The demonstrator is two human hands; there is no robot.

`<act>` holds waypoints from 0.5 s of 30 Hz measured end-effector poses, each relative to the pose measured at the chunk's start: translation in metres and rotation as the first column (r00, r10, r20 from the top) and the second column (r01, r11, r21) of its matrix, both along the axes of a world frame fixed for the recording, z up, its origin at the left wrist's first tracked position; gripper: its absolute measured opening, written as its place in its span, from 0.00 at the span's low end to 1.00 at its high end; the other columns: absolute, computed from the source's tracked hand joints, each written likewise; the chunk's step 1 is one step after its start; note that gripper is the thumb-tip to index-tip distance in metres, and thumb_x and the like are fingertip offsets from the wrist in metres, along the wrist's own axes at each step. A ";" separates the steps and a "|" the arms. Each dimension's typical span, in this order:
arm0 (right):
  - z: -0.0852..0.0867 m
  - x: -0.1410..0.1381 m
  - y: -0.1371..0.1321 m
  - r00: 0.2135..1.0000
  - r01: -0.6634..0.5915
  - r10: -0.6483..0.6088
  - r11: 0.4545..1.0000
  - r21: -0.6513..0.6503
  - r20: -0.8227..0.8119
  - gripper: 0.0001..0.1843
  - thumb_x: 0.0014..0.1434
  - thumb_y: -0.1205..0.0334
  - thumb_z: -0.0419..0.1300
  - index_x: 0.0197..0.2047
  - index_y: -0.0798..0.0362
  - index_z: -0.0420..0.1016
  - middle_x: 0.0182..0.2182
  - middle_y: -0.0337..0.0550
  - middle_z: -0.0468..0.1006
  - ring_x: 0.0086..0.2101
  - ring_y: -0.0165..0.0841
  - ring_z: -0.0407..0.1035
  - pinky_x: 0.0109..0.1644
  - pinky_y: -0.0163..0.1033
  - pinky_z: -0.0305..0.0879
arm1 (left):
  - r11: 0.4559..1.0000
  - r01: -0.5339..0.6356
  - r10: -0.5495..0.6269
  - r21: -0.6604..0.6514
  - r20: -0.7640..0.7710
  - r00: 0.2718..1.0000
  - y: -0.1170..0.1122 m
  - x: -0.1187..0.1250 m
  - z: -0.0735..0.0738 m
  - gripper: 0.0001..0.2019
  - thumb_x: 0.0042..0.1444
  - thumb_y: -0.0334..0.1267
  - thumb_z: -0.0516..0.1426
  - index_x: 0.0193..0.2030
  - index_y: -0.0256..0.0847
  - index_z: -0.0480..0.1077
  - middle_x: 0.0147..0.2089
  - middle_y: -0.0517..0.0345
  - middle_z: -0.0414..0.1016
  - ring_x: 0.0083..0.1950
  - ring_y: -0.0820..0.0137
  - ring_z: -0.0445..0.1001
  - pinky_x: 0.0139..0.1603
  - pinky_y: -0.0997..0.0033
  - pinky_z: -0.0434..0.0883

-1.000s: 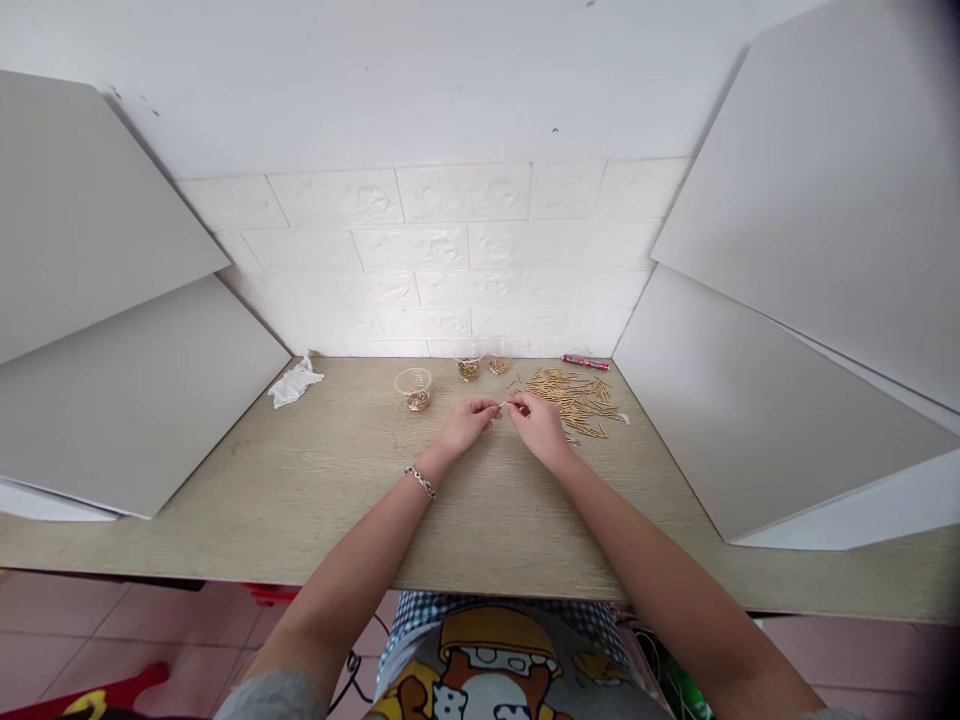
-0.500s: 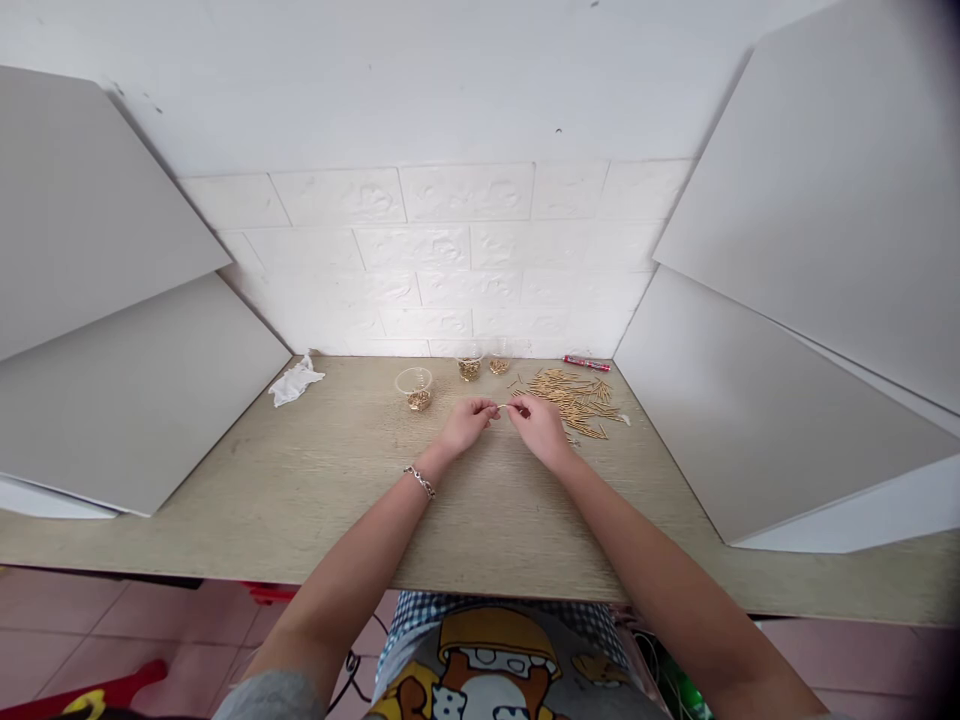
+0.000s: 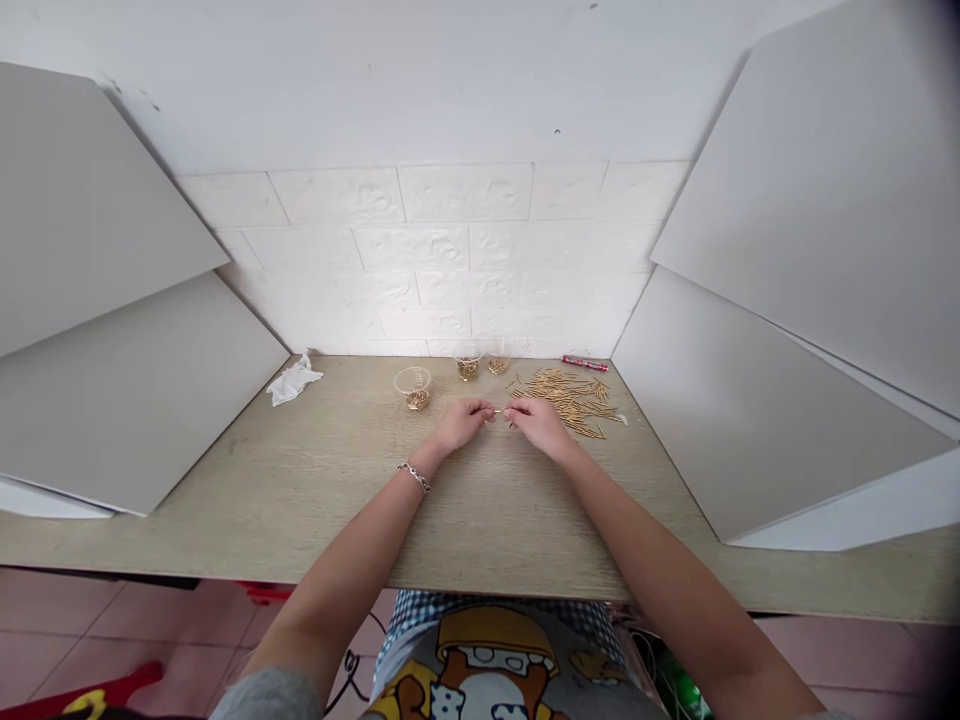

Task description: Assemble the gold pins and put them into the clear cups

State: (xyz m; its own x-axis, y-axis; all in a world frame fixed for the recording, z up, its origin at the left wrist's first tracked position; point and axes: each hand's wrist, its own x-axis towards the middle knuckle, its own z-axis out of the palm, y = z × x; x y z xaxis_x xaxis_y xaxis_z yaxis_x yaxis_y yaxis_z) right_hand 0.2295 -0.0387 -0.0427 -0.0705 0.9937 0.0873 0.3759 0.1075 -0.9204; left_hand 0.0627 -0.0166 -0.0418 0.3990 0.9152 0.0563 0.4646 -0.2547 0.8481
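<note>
Between my two hands, a thin gold-coloured stick (image 3: 499,411) spans the small gap, pinched at both ends. My left hand (image 3: 463,424), with a bracelet (image 3: 415,477) at the wrist, is closed on its left end. At the other end are the closed fingertips of my right hand (image 3: 536,424). A heap of similar gold-coloured sticks (image 3: 574,398) lies just beyond and to the right of my right hand. Left of my left hand stands a clear plastic cup (image 3: 412,385) with small gold pieces in it. The stick's ends are hidden by my fingers.
Two more clear cups with small gold pieces, one (image 3: 467,368) beside another (image 3: 498,363), stand near the wall. A red pen-like tube (image 3: 585,363) lies at the back right, a crumpled white tissue (image 3: 295,380) at the back left. Grey panels (image 3: 135,390) flank the table (image 3: 510,530).
Both hands stay together at nearly the same spot, having shifted very slightly. The stick between the fingertips now lies more level.
</note>
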 end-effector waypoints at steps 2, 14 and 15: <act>-0.003 -0.001 0.001 0.999 0.005 -0.005 1.000 0.009 -0.032 0.08 0.50 0.64 0.55 0.29 0.55 0.76 0.24 0.39 0.76 0.24 0.29 0.68 0.33 0.34 0.62 | 1.000 -0.007 0.008 -0.021 0.030 1.000 0.000 0.001 0.001 0.11 0.52 0.40 0.49 0.29 0.38 0.70 0.30 0.59 0.74 0.30 0.73 0.67 0.35 0.73 0.65; -0.004 -0.007 -0.006 0.932 -0.032 -0.125 0.908 0.419 0.342 0.11 0.54 0.69 0.52 0.30 0.56 0.76 0.27 0.45 0.77 0.29 0.32 0.67 0.36 0.36 0.58 | 0.992 -0.089 0.091 0.087 -0.020 0.996 -0.005 0.007 0.001 0.11 0.52 0.35 0.48 0.26 0.37 0.69 0.28 0.59 0.73 0.32 0.72 0.69 0.38 0.73 0.66; -0.004 -0.006 -0.007 0.925 -0.057 -0.115 0.901 0.429 0.363 0.11 0.54 0.69 0.52 0.30 0.56 0.76 0.28 0.46 0.77 0.29 0.32 0.67 0.36 0.36 0.58 | 0.991 -0.084 0.087 0.103 -0.031 0.996 -0.005 0.006 0.000 0.10 0.51 0.34 0.48 0.26 0.37 0.69 0.29 0.59 0.73 0.32 0.72 0.69 0.38 0.73 0.66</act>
State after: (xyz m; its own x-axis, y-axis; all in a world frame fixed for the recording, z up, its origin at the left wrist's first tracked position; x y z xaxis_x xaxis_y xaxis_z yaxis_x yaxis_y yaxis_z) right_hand 0.2237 -0.0452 -0.0463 -0.1544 0.8673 0.4733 0.6877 0.4383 -0.5788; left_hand 0.0691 -0.0213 -0.0416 0.3229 0.9363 0.1381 0.5176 -0.2969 0.8025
